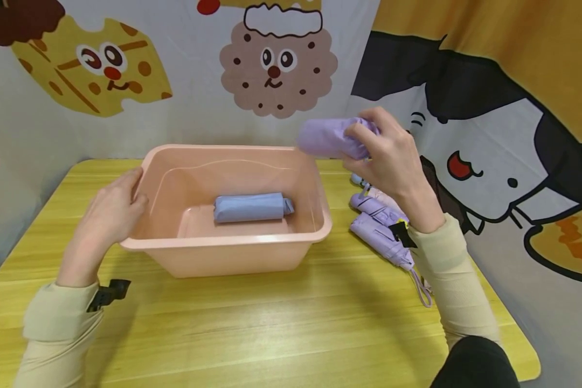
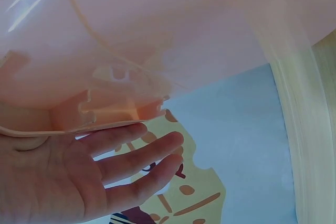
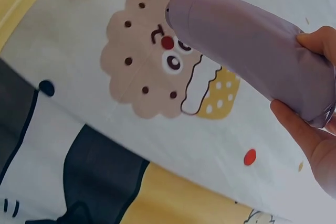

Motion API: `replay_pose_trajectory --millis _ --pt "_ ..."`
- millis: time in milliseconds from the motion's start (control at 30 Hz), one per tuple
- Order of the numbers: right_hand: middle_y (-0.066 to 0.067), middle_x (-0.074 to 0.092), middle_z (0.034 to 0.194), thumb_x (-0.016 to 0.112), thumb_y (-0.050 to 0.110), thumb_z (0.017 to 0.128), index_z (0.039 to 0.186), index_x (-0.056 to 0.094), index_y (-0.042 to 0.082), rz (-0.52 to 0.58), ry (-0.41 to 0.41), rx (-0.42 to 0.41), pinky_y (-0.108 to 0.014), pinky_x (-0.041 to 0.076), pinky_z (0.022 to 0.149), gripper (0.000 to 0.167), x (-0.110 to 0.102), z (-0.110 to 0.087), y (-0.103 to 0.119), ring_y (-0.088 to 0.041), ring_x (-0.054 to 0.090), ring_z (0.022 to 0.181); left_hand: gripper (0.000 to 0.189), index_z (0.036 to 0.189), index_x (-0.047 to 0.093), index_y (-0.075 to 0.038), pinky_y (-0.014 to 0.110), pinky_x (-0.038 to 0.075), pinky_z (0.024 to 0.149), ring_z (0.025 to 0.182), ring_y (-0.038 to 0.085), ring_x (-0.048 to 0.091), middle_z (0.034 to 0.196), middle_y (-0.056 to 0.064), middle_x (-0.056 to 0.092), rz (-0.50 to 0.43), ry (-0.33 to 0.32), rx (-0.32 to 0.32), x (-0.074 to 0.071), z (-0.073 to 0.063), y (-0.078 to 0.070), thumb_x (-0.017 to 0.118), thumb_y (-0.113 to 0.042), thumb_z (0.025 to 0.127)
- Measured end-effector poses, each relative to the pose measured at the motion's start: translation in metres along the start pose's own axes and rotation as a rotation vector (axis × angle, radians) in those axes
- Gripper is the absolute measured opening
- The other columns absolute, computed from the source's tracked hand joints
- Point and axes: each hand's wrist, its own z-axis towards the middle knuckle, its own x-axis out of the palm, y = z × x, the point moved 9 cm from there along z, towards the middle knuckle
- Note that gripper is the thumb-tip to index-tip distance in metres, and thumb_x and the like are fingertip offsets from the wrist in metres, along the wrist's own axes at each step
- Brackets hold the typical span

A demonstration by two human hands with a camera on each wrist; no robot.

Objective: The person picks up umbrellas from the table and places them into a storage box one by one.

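Note:
My right hand (image 1: pixel 385 153) grips a light purple folded umbrella (image 1: pixel 322 137) by one end, above the right back corner of the pink plastic basin (image 1: pixel 223 256). Seen from the right wrist, the umbrella (image 3: pixel 236 40) is a smooth fabric roll, pinched between thumb and fingers at its end. Inside the basin, a blue folded umbrella (image 1: pixel 249 208) lies lengthwise on the bottom. My left hand (image 1: pixel 111 207) holds the basin's left rim, thumb over the edge. From the left wrist, fingers of that hand (image 2: pixel 100 177) stretch out beneath the rim.
Several more folded umbrellas lie to the right of the basin, among them a purple one (image 1: pixel 383 240) with a wrist strap. Everything stands on a yellow wooden table (image 1: pixel 252 328). Behind it hangs a curtain (image 1: pixel 189 124) printed with cartoon figures.

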Motion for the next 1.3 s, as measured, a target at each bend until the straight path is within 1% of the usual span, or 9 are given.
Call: replay_pose_trajectory --millis 233,367,467,633,700,833,1000,1167,1300 --pt "-0.022 0.058 0.101 0.070 0.015 0.080 0.094 0.064 0.001 0.058 -0.030 -0.086 -0.043 0.054 0.072 0.020 0.010 0.025 0.018 -0.033 0.057 0.089 0.061 0.152 0.010 -0.002 0.069 0.027 0.103 0.130 0.056 0.031 0.152 0.030 0.023 -0.002 0.004 -0.006 0.001 0.000 0.000 0.032 -0.019 0.098" --pt "-0.020 0.059 0.103 0.073 0.014 0.078 0.093 0.063 0.002 0.104 -0.001 -0.095 -0.041 0.053 0.073 0.022 0.019 0.040 0.029 -0.031 0.057 0.090 0.061 0.152 0.012 -0.002 0.069 0.031 0.100 0.127 0.056 0.034 0.150 0.031 0.027 -0.002 -0.001 -0.001 0.001 -0.001 0.000 0.032 -0.018 0.098" --pt "-0.019 0.058 0.105 0.074 0.011 0.074 0.094 0.063 0.003 0.126 0.040 -0.091 -0.041 0.053 0.076 0.024 0.028 0.050 0.037 -0.030 0.057 0.093 0.060 0.152 0.013 -0.002 0.069 0.033 0.097 0.124 0.056 0.037 0.148 0.033 0.030 -0.001 -0.002 0.002 0.001 -0.001 0.000 0.033 -0.018 0.097" --pt "-0.016 0.057 0.108 0.073 0.015 0.077 0.102 0.063 0.007 0.116 0.133 -0.119 -0.042 0.055 0.076 0.029 0.048 0.065 0.052 -0.029 0.058 0.095 0.060 0.152 0.013 -0.002 0.069 0.033 0.098 0.125 0.056 0.035 0.149 0.032 0.029 -0.001 -0.003 0.009 0.001 0.000 0.000 0.033 -0.018 0.097" --pt "-0.015 0.057 0.108 0.073 0.018 0.079 0.105 0.062 0.008 0.110 0.169 -0.143 -0.042 0.056 0.076 0.030 0.057 0.070 0.059 -0.027 0.059 0.094 0.060 0.152 0.013 -0.002 0.069 0.032 0.098 0.125 0.056 0.035 0.149 0.032 0.029 -0.003 -0.003 0.013 0.001 0.001 -0.001 0.033 -0.018 0.098" --pt "-0.015 0.058 0.108 0.072 0.021 0.079 0.105 0.062 0.009 0.109 0.215 -0.187 -0.040 0.056 0.073 0.030 0.071 0.076 0.074 -0.026 0.059 0.091 0.061 0.152 0.013 -0.002 0.069 0.032 0.098 0.125 0.056 0.035 0.149 0.032 0.028 -0.005 0.001 0.010 0.001 0.001 0.000 0.033 -0.018 0.098" --pt "-0.012 0.058 0.108 0.069 0.025 0.081 0.105 0.061 0.013 0.089 0.281 -0.242 -0.039 0.055 0.066 0.028 0.088 0.082 0.091 -0.025 0.059 0.090 0.061 0.152 0.014 -0.003 0.069 0.032 0.098 0.125 0.056 0.036 0.148 0.032 0.029 -0.006 -0.007 0.008 0.000 0.000 0.000 0.034 -0.018 0.097" --pt "-0.010 0.057 0.103 0.062 0.020 0.085 0.107 0.060 0.016 0.067 0.357 -0.311 -0.035 0.054 0.063 0.022 0.107 0.088 0.108 -0.023 0.059 0.086 0.060 0.152 0.014 -0.002 0.069 0.032 0.098 0.124 0.056 0.036 0.147 0.033 0.030 -0.007 -0.010 0.016 0.000 0.000 -0.001 0.034 -0.019 0.097" --pt "-0.008 0.057 0.101 0.057 0.017 0.089 0.109 0.059 0.016 0.053 0.443 -0.352 -0.035 0.053 0.062 0.020 0.126 0.090 0.123 -0.023 0.059 0.083 0.060 0.152 0.014 -0.002 0.069 0.035 0.094 0.121 0.056 0.039 0.145 0.034 0.033 -0.007 -0.007 0.012 0.000 -0.001 -0.001 0.034 -0.019 0.098"
